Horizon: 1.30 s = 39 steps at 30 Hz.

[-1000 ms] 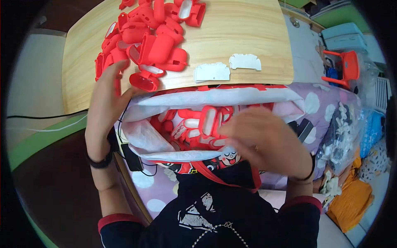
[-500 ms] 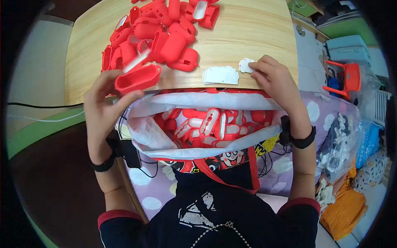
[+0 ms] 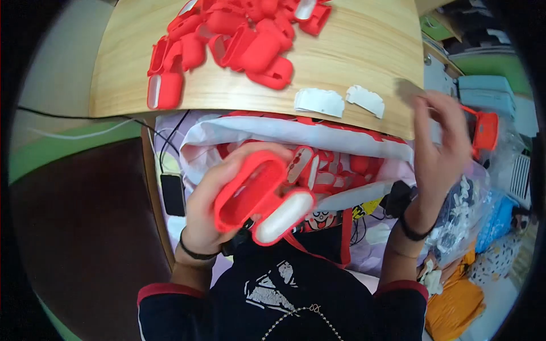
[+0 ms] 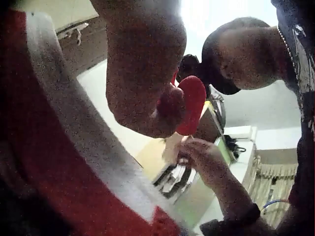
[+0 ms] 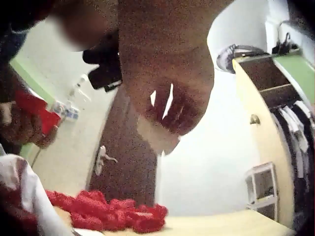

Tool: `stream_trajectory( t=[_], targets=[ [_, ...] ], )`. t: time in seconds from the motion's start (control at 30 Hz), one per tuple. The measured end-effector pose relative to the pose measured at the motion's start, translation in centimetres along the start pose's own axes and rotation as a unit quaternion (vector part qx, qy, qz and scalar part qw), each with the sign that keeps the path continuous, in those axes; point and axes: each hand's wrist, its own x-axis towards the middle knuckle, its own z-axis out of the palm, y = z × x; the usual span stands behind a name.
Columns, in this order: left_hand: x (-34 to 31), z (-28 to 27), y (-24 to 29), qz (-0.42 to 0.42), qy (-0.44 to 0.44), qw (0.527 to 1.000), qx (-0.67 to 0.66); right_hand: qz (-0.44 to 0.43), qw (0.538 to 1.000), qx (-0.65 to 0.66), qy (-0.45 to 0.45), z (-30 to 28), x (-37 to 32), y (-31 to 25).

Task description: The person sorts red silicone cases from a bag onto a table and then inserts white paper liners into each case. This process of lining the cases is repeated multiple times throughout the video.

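My left hand [image 3: 206, 196] grips a red earphone case cover [image 3: 250, 193] above the bag. The cover stands open: its hollow body faces up, and the smaller part beside it shows a white lining. In the left wrist view, the red cover [image 4: 193, 105] sticks out past the curled fingers. My right hand [image 3: 446, 142], raised beyond the table's right corner, pinches a thin pale card [image 3: 408, 91], blurred in the head view. The right wrist view shows the card [image 5: 160, 137] below the fingertips. Under my left hand, the white-lined bag [image 3: 267, 128] holds many red covers with pale inserts.
A heap of red covers [image 3: 261, 48] lies on the wooden table [image 3: 364, 45]. Near its front edge are a stack of white cards [image 3: 319, 102] and another white card [image 3: 365, 100]. A phone-like black device [image 3: 173, 194] with cables lies left of the bag.
My left hand has brought the red cover from the table's edge toward my body, over the bag. My right hand has lifted a card off the table and moved right.
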Motion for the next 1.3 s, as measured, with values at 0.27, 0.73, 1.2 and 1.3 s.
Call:
stream_trajectory(
  t=[0.27, 0.73, 1.2, 1.3],
  targets=[
    [2.5, 1.2, -0.5, -0.128, -0.070, 0.963, -0.227, -0.305, 0.943, -0.027, -0.129, 0.9, -5.4, -9.5],
    [3.2, 1.2, -1.9, -0.141, 0.031, 0.975, -0.168, -0.222, 0.961, -0.024, -0.166, 3.2, -7.2, -9.4],
    [3.3, -0.5, -3.0, -0.127, -0.009, 0.972, -0.196, -0.139, 0.972, -0.025, -0.186, 3.6, -7.0, -9.0],
    [2.8, -1.0, -2.4, -0.109, -0.008, 0.982, -0.153, -0.105, 0.956, 0.152, -0.227, 2.5, -4.9, -7.3]
  ],
)
